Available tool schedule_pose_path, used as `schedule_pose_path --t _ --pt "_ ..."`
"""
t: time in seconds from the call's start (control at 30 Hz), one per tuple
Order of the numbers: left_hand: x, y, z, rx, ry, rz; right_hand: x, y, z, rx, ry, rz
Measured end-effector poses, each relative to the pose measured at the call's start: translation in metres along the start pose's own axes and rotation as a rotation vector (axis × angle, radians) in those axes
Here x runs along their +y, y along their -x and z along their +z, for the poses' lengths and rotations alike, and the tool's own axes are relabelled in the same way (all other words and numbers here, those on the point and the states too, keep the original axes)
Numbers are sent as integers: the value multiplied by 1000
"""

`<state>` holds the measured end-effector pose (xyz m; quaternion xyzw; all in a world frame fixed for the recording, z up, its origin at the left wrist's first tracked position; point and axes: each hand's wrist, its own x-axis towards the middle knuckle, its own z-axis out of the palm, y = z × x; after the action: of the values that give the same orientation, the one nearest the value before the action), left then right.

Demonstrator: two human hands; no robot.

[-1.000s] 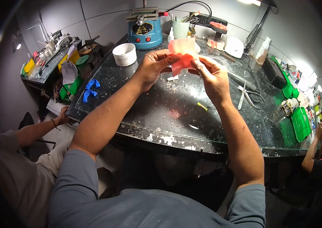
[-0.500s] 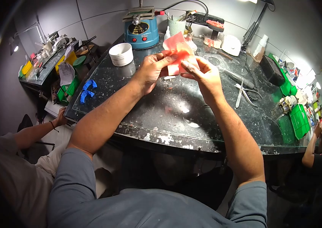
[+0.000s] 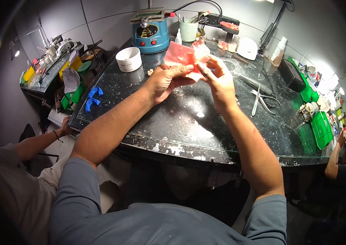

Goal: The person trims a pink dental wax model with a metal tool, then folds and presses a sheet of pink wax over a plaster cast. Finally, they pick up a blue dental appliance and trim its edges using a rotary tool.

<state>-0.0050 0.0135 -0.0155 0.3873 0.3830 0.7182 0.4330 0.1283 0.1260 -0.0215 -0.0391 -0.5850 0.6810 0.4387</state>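
A thin pink wax sheet (image 3: 178, 53) is held up above the dark bench, bent near its middle. My left hand (image 3: 164, 83) pinches its lower left part, thumb on the near face and fingers mostly hidden behind. At the right side of the sheet, my right hand (image 3: 221, 83) is closed on it with the thumb pressed against the near face. Behind the hands stand a white tub (image 3: 128, 60) and a lumpy pink-and-white piece (image 3: 200, 49), partly covered by the sheet.
A blue machine (image 3: 151, 38) stands at the back beside a cup of tools (image 3: 187, 32). On the right lie a handpiece (image 3: 256, 85), a knife-like tool (image 3: 256, 102) and a green tray (image 3: 321, 130). Blue pieces (image 3: 94, 98) lie left. Other people sit at both sides.
The wax sheet has turned, its wide upper part now leaning left instead of standing upright. My hands have shifted with it, and the right fingers have moved up along its edge.
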Motion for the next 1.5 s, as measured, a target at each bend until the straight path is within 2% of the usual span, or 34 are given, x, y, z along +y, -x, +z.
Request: schedule_pose_path --t 0.07,0.13,0.4,0.57,0.63,0.87,0.93,1.0,1.07,1.2,1.27,1.33,1.37,1.4,1.47,1.5 --pt "-1 -1 -1 44 -166 20 -3 1 1 192 611 -305" --pt "-6 -1 -1 84 -196 39 -10 -1 0 57 676 -505" --pt "-8 2 4 211 -272 86 -9 6 8 65 922 -651" --pt "-9 5 9 174 -234 149 -5 7 10 72 911 -619" --pt "-11 5 9 171 -237 170 -7 12 14 77 601 -310" --pt "-14 1 11 160 -267 253 1 3 12 12 175 -148" --pt "-12 -2 15 215 -211 336 3 1 12 -55 233 -116" --pt "-8 1 15 242 -186 330 5 4 9 -73 272 -40" --pt "-4 5 11 198 -157 189 10 4 6 -121 137 -34" --pt "-4 0 1 175 -31 74 11 2 4 -165 119 -47" --pt "-2 0 -2 138 -36 77 9 1 1 -212 39 -31" --pt "0 -3 -9 61 161 -40 -5 5 -1 -218 -61 151" --pt "-2 -7 -25 -44 228 -111 -7 5 -4 -247 -97 196" --pt "-1 -6 -28 -41 232 -108 -7 4 -5 -251 -94 199" --pt "0 -3 -33 -187 293 -124 -4 4 -6 -379 -81 258" --pt "-1 -3 -35 -177 235 -107 -8 6 -2 -383 -54 226"
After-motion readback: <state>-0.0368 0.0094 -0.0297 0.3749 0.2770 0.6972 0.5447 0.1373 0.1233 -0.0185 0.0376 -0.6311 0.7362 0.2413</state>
